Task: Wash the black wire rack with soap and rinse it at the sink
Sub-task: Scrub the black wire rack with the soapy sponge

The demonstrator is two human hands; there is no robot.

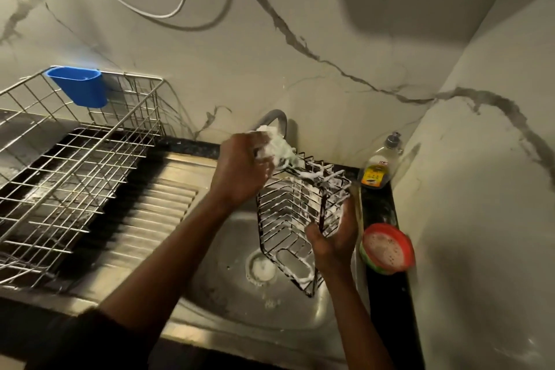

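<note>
- The rack (288, 219) is hanging tilted over the sink (228, 294), right of the middle, with its near corner dipping toward the drain (261, 267). It looks lifted off the basin floor, though I cannot tell for sure.
- The right hand (333, 240) is gripping the rack's right side from the near end, fingers curled round the wires and bearing its weight.
- The left hand (243, 168) is clutching a foamy sponge (279, 144) and pressing it against the rack's far top edge, just below the tap (274, 117).
- Soaping looks well along: white foam is clinging to most of the wires, from the far prongs down to the near loop.
- The far edge seems to be the part under scrubbing now (perhaps one of the last bare spots).
- No water is showing at the tap, so the rinse is probably all left to do.
- A soap bottle (378, 168) is standing on the far right ledge, with a red-rimmed tub (387, 249) of froth nearer on the same ledge.
- A steel drainer (75, 165) with a blue cup (79, 87) is sitting at the left.
</note>
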